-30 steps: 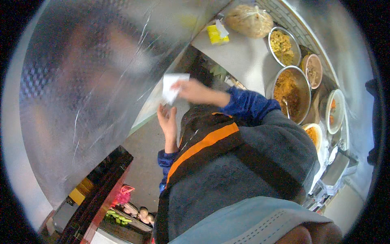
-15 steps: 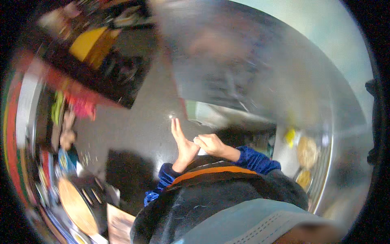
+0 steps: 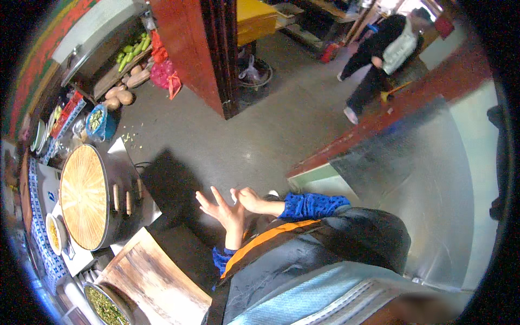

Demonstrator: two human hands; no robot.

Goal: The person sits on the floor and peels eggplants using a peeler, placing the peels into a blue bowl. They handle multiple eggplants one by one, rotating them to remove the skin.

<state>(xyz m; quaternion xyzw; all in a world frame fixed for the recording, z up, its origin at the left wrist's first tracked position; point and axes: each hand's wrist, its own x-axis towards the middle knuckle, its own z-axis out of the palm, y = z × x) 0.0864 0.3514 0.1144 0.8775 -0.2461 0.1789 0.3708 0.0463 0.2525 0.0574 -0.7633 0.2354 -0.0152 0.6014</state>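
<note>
My left hand (image 3: 226, 216) is raised in front of my apron, fingers spread apart. Right beside its thumb is my right hand (image 3: 250, 200), its fingers curled closed; whether they grip the left thumb or some small thing is hidden. Both hands are held over the floor, below the dark apron's orange band (image 3: 265, 244). To the left of them stands a large round metal pot (image 3: 123, 189) with a tan, radially ribbed round top (image 3: 84, 197) and wooden handles. Nearer me lies a wooden board (image 3: 146, 265).
A bowl of chopped greens (image 3: 105, 306) and a bowl of yellow food (image 3: 54, 233) stand at the left. Farther off are a blue bucket (image 3: 107, 125), squashes (image 3: 119, 97) and a red doorpost (image 3: 203, 54). Another person (image 3: 382, 59) walks beyond the doorway; a metal-faced door (image 3: 417, 162) is at right.
My view has swung, bringing the pot, board and doorway further into sight. My hands stay together, the left one's fingers now spread wider. A person has come into view at upper right.
</note>
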